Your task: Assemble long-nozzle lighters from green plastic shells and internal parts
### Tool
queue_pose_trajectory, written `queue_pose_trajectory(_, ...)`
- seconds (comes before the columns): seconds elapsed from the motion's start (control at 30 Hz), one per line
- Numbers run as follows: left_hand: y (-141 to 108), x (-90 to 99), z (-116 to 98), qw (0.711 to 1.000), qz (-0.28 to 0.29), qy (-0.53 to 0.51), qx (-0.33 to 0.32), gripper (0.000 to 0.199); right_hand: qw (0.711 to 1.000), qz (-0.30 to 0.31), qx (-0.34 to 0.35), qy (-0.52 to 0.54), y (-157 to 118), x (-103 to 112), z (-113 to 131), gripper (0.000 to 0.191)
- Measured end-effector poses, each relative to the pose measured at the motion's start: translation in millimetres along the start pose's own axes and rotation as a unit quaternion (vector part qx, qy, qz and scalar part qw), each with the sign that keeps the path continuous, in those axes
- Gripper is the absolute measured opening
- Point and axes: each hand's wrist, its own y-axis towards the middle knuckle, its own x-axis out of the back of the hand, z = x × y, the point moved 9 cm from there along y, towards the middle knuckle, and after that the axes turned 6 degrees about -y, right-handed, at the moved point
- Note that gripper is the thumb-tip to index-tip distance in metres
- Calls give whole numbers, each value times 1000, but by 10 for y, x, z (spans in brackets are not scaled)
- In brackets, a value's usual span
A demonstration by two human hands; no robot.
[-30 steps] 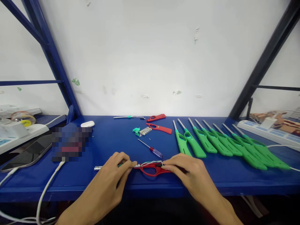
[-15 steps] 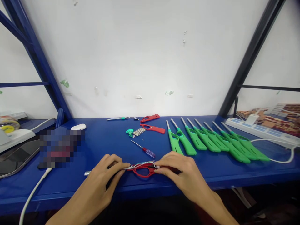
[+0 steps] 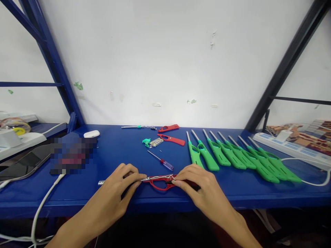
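At the front of the bench lies a red lighter half-shell (image 3: 159,188) with a round trigger loop, and thin light wires (image 3: 161,177) run along it. My left hand (image 3: 121,186) is closed, thumb and fingers pinching the metal lighter tube (image 3: 144,179) at the shell's left end. The tube's tip (image 3: 101,182) sticks out beyond that hand. My right hand (image 3: 199,182) is closed too, its fingertips pinching the wires over the shell's right part and hiding what lies under them. Just behind, a screwdriver (image 3: 167,164) with a clear purple handle lies slanted.
Several green lighters (image 3: 224,155) lie in a row at the right, before a white power strip (image 3: 292,146). Red half-shells (image 3: 173,140), a green plastic part (image 3: 146,142) and another metal tube (image 3: 130,127) lie farther back. A white case (image 3: 91,134) and a phone (image 3: 28,165) are left.
The view has shifted slightly, so the bench items appear a little to the right. The wires now lie closer along the shell, and the right fingertips still pinch at its right part.
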Motion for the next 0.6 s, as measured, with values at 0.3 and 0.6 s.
queue_pose_trajectory(0.3, -18, -48, 43, 1000, 20, -16, 16, 30, 1000, 12, -28, -1, -6, -40, -74, 13)
queue_pose_trajectory(0.6, 198, 206, 40, 998, 39, 52, -4, 36, 999, 28, -25, -4, -37, -86, -93, 16)
